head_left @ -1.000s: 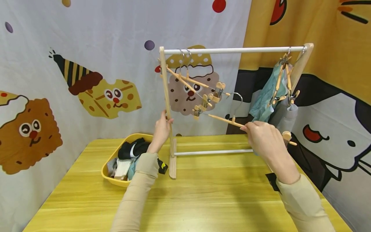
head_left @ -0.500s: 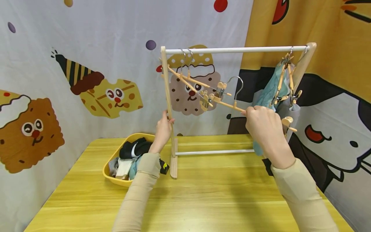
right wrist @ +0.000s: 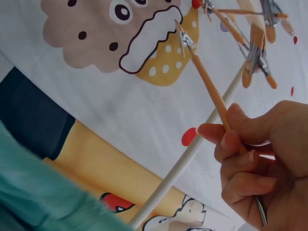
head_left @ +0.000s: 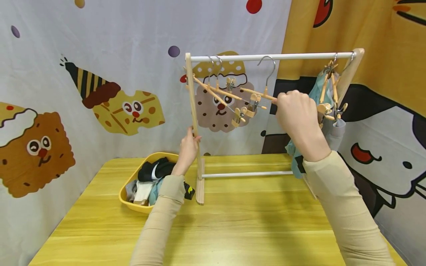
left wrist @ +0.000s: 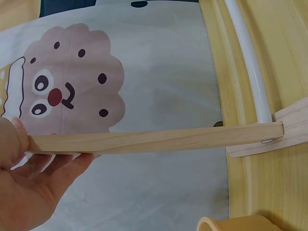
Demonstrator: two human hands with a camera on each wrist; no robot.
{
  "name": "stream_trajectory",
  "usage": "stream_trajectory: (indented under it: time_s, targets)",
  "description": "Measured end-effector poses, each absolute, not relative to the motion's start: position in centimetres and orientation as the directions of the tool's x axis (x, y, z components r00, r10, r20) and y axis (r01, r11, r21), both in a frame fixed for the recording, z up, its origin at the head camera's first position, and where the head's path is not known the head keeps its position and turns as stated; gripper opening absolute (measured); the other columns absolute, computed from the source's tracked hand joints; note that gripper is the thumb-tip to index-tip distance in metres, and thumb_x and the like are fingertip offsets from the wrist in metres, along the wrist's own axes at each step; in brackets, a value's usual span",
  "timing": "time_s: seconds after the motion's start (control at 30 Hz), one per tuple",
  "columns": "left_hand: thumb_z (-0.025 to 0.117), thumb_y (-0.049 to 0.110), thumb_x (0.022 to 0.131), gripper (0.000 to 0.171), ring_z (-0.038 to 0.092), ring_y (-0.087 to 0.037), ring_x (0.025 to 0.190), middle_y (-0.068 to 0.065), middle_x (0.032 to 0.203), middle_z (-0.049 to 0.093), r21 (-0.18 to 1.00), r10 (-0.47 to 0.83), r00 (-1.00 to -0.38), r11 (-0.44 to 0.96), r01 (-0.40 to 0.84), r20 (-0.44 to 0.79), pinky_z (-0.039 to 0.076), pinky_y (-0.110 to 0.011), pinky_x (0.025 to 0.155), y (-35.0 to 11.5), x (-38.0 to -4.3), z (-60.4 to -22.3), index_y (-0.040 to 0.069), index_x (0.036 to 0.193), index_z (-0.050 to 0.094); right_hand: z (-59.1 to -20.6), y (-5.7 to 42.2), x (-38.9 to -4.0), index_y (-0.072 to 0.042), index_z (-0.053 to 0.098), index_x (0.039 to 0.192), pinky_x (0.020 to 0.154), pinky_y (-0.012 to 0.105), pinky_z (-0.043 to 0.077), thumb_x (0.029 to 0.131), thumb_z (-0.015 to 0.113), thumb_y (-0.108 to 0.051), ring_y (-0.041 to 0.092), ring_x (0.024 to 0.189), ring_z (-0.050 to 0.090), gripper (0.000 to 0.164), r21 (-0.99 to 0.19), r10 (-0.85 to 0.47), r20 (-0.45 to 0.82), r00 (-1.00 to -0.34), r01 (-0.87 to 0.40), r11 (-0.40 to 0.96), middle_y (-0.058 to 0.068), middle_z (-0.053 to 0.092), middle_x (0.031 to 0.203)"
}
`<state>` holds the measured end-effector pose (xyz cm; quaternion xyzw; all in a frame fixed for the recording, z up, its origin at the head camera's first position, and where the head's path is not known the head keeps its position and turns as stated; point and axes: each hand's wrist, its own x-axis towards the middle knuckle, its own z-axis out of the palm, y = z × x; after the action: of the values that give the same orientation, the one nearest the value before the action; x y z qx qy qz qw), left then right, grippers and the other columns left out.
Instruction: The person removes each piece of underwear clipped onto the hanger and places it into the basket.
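Observation:
A small wooden clothes rack with a white top rail stands on the table. My left hand grips its left post, thumb on one side and fingers on the other in the left wrist view. A wooden clip hanger is held up by my right hand, fingers curled round its bar. Its metal hook points up and overlaps the top rail in the head view. The clip at its left end holds no garment; the other clip shows just right of my hand.
Two bare clip hangers hang at the rail's left end. Teal and grey clothes hang on hangers at the right end, partly behind my right hand. A yellow basket of folded clothes stands left of the rack. A patterned curtain is behind.
My right hand has risen, lifting the hanger from below the other hangers until its hook reaches rail height. My left hand has stayed on the post.

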<state>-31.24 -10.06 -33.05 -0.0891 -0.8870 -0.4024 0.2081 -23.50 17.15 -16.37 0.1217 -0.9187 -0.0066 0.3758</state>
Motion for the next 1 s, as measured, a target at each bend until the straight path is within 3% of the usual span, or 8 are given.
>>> stream_trajectory:
  time_s: [0.3, 0.53, 0.8, 1.0]
  targets:
    - [0.044, 0.022, 0.101, 0.045, 0.065, -0.033, 0.090, -0.019, 0.103, 0.064, 0.680, -0.001, -0.898, 0.654, 0.332, 0.440, 0.054, -0.044, 0.071, -10.0, -31.3, -33.1, 0.002, 0.140, 0.034, -13.7, 15.3, -25.9, 0.010, 0.070, 0.089, 0.042, 0.045, 0.044, 0.098, 0.051, -0.017, 0.039, 0.053, 0.055, 0.035, 0.104, -0.239, 0.624, -0.744, -0.224, 0.969, 0.027, 0.059, 0.068]
    - [0.043, 0.023, 0.101, 0.046, 0.065, -0.033, 0.094, -0.020, 0.107, 0.063, 0.686, -0.004, -0.903, 0.652, 0.323, 0.429, 0.054, -0.044, 0.074, -10.1, -31.4, -33.2, 0.003, 0.141, 0.033, -13.1, 13.9, -27.1, 0.008, 0.070, 0.097, 0.046, 0.041, 0.046, 0.099, 0.051, -0.021, 0.031, 0.057, 0.054, 0.035, 0.028, -0.194, 0.510, -0.838, -0.209, 0.978, 0.026, 0.063, 0.080]
    - [0.043, 0.023, 0.101, 0.048, 0.064, -0.032, 0.093, -0.020, 0.107, 0.062, 0.680, -0.001, -0.901, 0.657, 0.326, 0.433, 0.053, -0.043, 0.072, -10.1, -31.2, -33.1, 0.002, 0.142, 0.032, -13.2, 12.7, -27.5, 0.006, 0.070, 0.100, 0.060, 0.046, 0.051, 0.098, 0.051, -0.020, 0.037, 0.076, 0.062, 0.032, -0.057, -0.174, 0.420, -0.891, -0.218, 0.974, 0.025, 0.064, 0.091]
    - [0.042, 0.025, 0.101, 0.050, 0.064, -0.032, 0.092, -0.019, 0.107, 0.062, 0.674, 0.000, -0.906, 0.668, 0.314, 0.422, 0.053, -0.042, 0.071, -10.1, -31.2, -33.1, 0.001, 0.143, 0.030, -13.3, 11.9, -27.4, 0.004, 0.069, 0.103, 0.057, 0.036, 0.048, 0.097, 0.051, -0.014, 0.028, 0.072, 0.058, 0.026, -0.087, -0.190, 0.347, -0.918, -0.233, 0.969, 0.021, 0.065, 0.093]
